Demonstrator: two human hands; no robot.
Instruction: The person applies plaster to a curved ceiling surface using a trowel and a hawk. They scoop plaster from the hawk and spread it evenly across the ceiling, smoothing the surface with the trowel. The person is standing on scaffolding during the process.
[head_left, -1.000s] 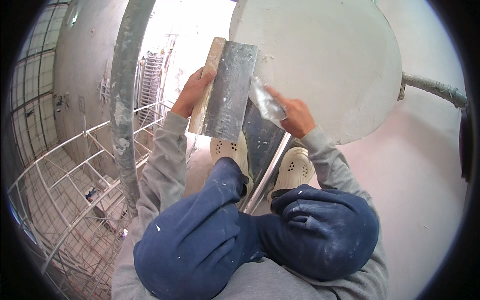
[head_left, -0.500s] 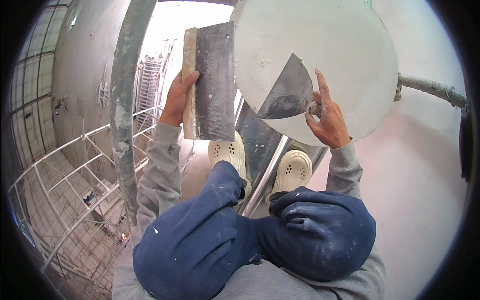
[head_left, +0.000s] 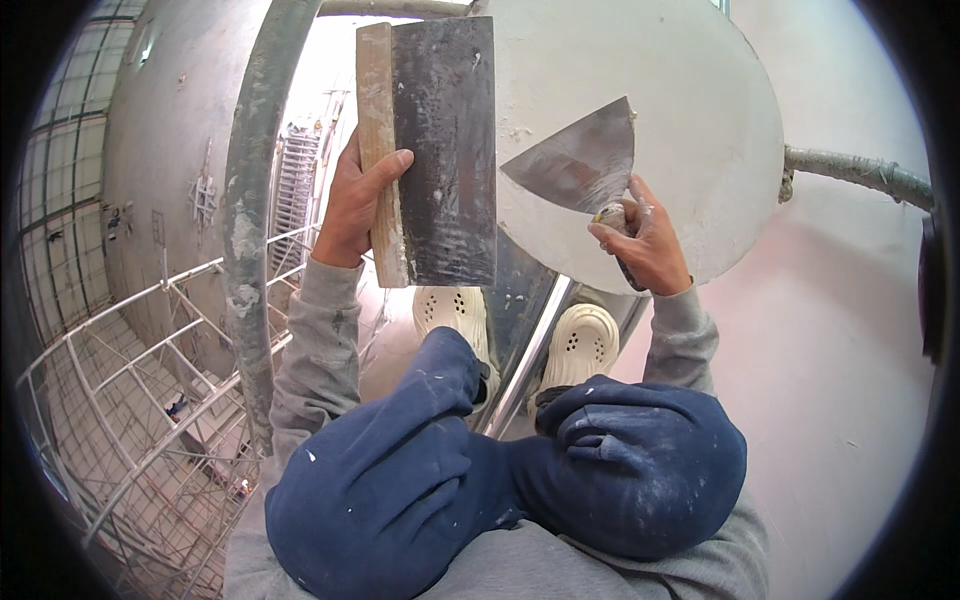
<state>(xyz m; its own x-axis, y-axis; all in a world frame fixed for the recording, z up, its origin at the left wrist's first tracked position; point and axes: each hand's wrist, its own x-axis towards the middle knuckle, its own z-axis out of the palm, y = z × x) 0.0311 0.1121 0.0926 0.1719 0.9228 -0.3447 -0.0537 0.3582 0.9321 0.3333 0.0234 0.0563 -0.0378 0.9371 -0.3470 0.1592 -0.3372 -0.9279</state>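
My left hand (head_left: 362, 200) grips a wide plastering blade (head_left: 445, 150) by its pale wooden back, the thumb lying on the dark, smeared metal face. In my right hand (head_left: 645, 240) is a putty knife (head_left: 578, 160), its fan-shaped blade tilted up and left, the fingers wrapped around its plaster-crusted handle. The putty knife's left corner comes close to the right edge of the wide blade. Beyond both tools lies a large round pale surface (head_left: 720, 120) with small bits of plaster on it.
A plaster-spattered pole (head_left: 248, 200) rises at my left. Past it, white scaffold rails (head_left: 130, 300) stand over a floor far below. At right, a crusted pipe (head_left: 850, 170) runs beside a pale wall (head_left: 800, 400). My cream clogs (head_left: 580, 345) rest by a metal rail (head_left: 530, 350).
The wide blade has moved nearer and turned more face-on. My right hand has rotated the putty knife so its blade points further up, and its raised index finger has come down to the handle.
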